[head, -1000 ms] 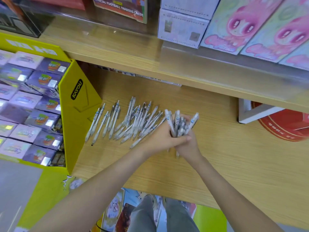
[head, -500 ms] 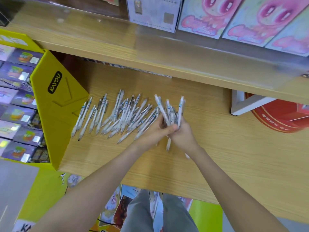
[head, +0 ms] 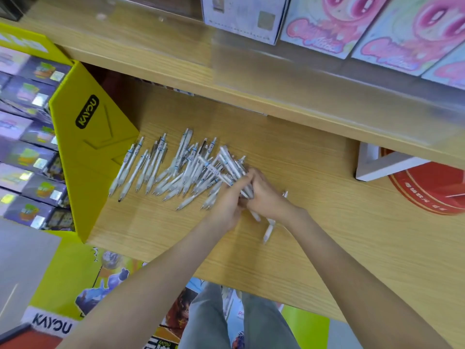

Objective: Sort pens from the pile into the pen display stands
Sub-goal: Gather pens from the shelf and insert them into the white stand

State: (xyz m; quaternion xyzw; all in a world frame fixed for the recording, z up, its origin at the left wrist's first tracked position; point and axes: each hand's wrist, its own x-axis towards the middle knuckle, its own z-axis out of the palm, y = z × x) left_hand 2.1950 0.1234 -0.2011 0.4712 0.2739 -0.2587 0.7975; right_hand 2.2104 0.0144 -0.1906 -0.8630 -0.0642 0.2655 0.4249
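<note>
Left hand (head: 227,206) and right hand (head: 267,197) clasp a bundle of pens (head: 232,168) at the right end of the pile (head: 161,170) on the shelf (head: 332,212), with the yellow box (head: 83,152) walling the left and bare board to the right.

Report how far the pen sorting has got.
Done: nothing visibly sorted; no pen display stand is in view. In hand: the left hand and right hand together grip a bundle of white pens over the light wooden shelf. Left: a loose pile of white pens lies on the shelf beside the yellow cardboard display, waiting to be gathered and placed.
</note>
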